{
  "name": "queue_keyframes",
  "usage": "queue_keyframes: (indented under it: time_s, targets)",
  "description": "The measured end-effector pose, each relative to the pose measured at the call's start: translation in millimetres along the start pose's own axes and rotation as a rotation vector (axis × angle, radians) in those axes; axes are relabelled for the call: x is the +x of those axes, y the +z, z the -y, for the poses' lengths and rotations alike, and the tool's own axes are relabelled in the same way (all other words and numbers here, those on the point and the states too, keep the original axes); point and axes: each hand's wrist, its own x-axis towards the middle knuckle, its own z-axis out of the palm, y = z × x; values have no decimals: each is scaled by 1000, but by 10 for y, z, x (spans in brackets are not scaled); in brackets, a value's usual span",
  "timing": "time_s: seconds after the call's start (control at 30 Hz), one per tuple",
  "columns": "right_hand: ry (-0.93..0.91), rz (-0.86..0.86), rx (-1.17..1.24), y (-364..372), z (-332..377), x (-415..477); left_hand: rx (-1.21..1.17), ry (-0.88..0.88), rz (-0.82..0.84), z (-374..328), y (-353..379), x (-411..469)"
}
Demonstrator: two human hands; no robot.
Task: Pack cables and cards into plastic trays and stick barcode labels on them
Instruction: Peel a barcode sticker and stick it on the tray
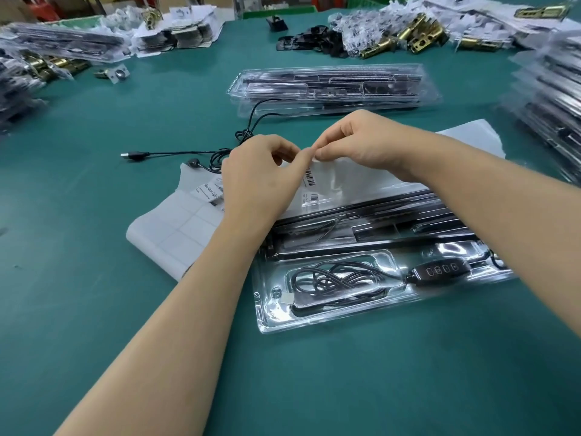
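Note:
A clear plastic tray (333,313) lies in front of me on the green table, holding a coiled black cable (327,280) and a black button controller (441,269). Behind it lies a white label backing sheet (355,180) with barcode labels (309,177) on it. My left hand (261,177) rests over the sheet's left part, its fingertips pinching at the sheet's upper edge. My right hand (358,143) pinches the same spot from the right, fingertips meeting those of my left hand. What they pinch is too small to see.
A loose black USB cable (176,154) lies left of the sheet. A stack of filled clear trays (333,88) sits behind my hands, more stacks at far right (550,96) and far left (63,42). Brass hardware (412,34) and black parts (308,42) lie at the back.

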Motion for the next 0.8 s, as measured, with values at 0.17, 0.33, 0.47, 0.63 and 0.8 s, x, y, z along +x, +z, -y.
queue_keyframes:
  time_s: [0.17,0.33,0.47,0.63,0.8]
  targets:
    - [-42,-82,-24,27,-35,-9,-18,-56,4,-2,3,7]
    - [-84,-98,-46,44,-48,-38,-31,-109,47,0,-8,18]
    - [-110,-159,-85,73,-57,-61,-96,-175,85,-8,-25,11]
    - [-112,-244,-261,116,-41,-85,-121,-247,154,-23,-88,23]
    - [-33,-273,-488,186,-29,-94,-105,-311,243,-58,-275,66]
